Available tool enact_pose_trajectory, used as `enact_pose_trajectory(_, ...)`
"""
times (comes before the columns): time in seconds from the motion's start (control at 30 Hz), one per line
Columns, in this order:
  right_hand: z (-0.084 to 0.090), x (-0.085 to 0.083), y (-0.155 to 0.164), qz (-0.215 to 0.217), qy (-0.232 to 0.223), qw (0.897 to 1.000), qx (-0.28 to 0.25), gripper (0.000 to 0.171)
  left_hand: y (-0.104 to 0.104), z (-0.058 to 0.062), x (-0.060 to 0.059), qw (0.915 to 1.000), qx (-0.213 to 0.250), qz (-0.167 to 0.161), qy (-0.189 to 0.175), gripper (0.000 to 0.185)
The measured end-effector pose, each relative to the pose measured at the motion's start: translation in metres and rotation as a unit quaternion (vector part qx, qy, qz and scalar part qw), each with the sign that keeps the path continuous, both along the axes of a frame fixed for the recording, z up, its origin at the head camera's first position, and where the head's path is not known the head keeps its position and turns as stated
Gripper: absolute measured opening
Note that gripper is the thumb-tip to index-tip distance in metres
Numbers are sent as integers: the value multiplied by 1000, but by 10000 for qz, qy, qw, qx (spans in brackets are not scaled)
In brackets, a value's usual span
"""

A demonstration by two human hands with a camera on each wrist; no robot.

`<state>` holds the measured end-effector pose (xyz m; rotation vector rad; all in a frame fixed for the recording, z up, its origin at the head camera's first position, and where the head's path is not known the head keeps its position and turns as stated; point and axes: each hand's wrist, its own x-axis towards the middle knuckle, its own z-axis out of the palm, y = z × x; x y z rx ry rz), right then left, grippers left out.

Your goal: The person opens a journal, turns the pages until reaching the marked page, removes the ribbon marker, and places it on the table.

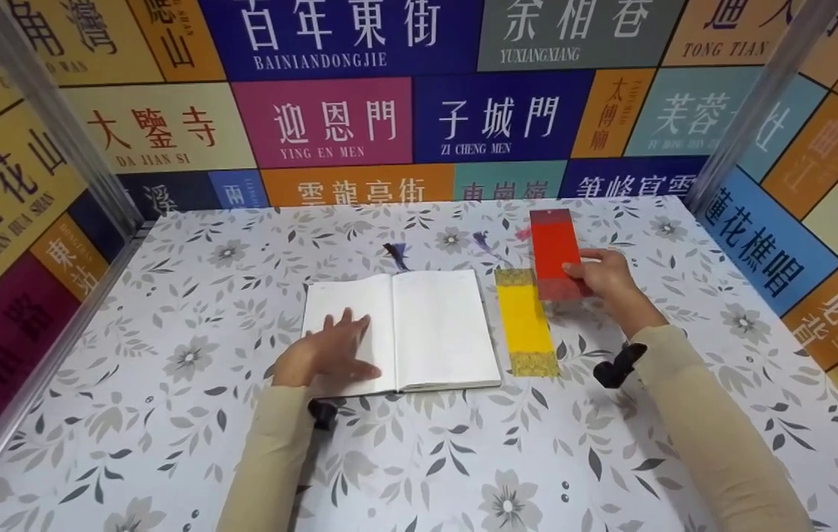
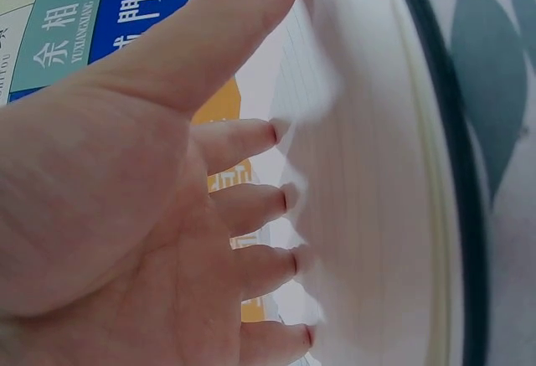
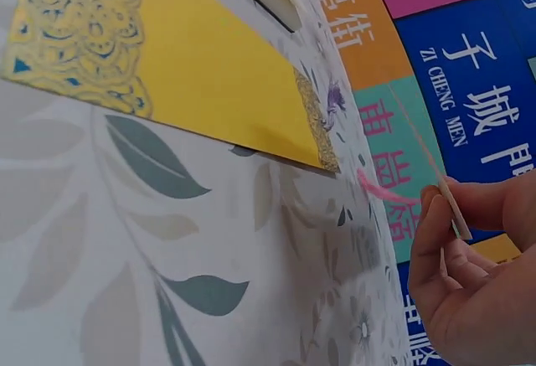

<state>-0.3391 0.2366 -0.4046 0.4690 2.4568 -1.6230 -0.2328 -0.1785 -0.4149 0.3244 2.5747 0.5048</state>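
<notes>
Notebook (image 1: 419,329) lies open near the middle of the tabletop (image 1: 168,443), its blank pages facing up. My left hand (image 1: 326,353) rests flat on the left page, fingers (image 2: 251,203) straight and spread, tips touching the paper; that grip is wide and holds nothing. A dark tassel (image 1: 395,255) shows just past the notebook's far edge.

Just beside the notebook's right edge lies a yellow bookmark (image 1: 526,321), flat on the flowered cloth with patterned gold bands at both ends, its long side pointing toward the far edge of the tabletop. A purple tassel (image 1: 484,242) lies beyond its far end.

Further right, my right hand (image 1: 607,279) has its grip closed on a red bookmark (image 1: 556,251), thumb and fingers pinching its near end. The bookmark is raised off the tabletop, its near corner overlapping the yellow one in the head view, toward the far right corner.
</notes>
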Motion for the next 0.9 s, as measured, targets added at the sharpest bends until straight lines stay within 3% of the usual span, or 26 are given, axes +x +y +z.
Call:
enact_pose_trajectory(0.23, -12, 14, 7, 313, -433, 9983, 219, 67, 0, -3, -5, 9999, -112, -49, 99, 99)
enact_pose_trajectory(0.5, -29, 30, 23, 592, -507, 9916, 1033, 68, 0, -4, -3, 9999, -86, -45, 36, 100)
enact_pose_trajectory(0.9, -27, 48, 30, 984, -795, 9745, 1851, 72, 2, -2, 0, 10000, -18, 17, 52, 98)
